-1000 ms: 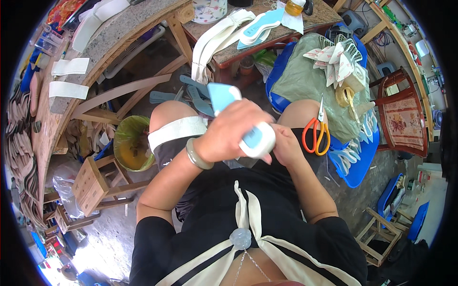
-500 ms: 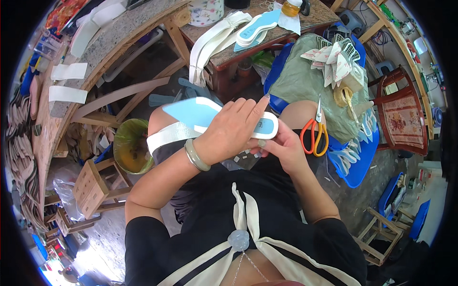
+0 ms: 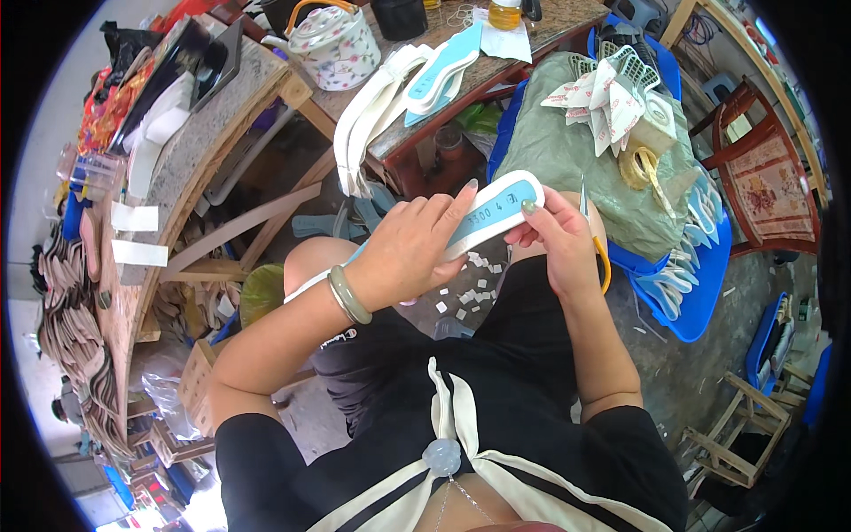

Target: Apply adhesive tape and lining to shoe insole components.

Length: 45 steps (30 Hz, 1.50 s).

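My left hand point(image 3: 409, 241) is closed round the middle of a shoe insole point(image 3: 490, 215), white at the rim with a light blue face and dark marks. At its rounded end my right hand point(image 3: 565, 238) pinches the edge, thumb on the blue face and fingers beneath. The insole slants up to the right above my lap, and its other end is mostly covered by my left hand and forearm. Beside my right wrist, scissors point(image 3: 604, 263) with an orange-yellow handle lie on my thigh, partly hidden by the hand.
Small white scraps point(image 3: 480, 293) lie on the floor between my legs. Ahead, white strips point(image 3: 359, 124) and another blue-faced insole point(image 3: 443, 71) rest on a stone-topped table near a flowered pot point(image 3: 332, 53). A blue crate point(image 3: 700, 317) at right holds more insoles, with green cloth point(image 3: 567, 115) over it.
The insole's rounded end has risen and tilted up to the right. My right thumb has come onto its blue face. The surroundings have shifted as the view turned.
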Tool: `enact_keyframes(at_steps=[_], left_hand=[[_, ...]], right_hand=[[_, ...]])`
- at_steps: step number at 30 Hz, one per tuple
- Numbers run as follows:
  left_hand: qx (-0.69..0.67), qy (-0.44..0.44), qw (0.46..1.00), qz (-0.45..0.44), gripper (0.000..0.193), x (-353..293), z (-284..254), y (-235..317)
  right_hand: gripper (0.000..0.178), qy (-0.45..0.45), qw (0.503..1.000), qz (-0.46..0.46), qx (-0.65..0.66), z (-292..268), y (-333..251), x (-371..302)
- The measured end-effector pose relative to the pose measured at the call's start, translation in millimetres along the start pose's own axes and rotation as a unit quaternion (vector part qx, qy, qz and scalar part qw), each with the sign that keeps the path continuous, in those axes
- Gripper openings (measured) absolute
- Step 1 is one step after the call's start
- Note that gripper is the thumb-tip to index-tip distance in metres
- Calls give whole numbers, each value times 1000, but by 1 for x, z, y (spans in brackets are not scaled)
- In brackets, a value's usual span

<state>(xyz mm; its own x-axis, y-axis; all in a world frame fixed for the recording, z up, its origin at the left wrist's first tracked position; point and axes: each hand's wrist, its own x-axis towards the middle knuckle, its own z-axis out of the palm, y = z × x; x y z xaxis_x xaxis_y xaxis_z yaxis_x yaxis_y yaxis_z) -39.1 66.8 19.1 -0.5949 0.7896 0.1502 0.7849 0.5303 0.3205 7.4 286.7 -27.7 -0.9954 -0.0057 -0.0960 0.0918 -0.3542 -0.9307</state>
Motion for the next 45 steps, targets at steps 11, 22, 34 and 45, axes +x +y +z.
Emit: enact_keyframes(at_steps=[11, 22, 34, 45], left_hand=[[112, 116, 967, -196, 72, 188, -2, -132], [129, 41, 961, -240, 63, 260, 30, -182], [102, 139, 960, -222, 82, 224, 26, -191], [-599, 41, 799, 30, 37, 0, -96, 80]], right_hand=[[26, 131, 984, -107, -50, -46, -19, -39], [21, 192, 973, -100, -74, -79, -11, -59], [21, 135, 981, -93, -101, -58, -10, -52], [21, -29, 990, -69, -123, 1, 1, -41]])
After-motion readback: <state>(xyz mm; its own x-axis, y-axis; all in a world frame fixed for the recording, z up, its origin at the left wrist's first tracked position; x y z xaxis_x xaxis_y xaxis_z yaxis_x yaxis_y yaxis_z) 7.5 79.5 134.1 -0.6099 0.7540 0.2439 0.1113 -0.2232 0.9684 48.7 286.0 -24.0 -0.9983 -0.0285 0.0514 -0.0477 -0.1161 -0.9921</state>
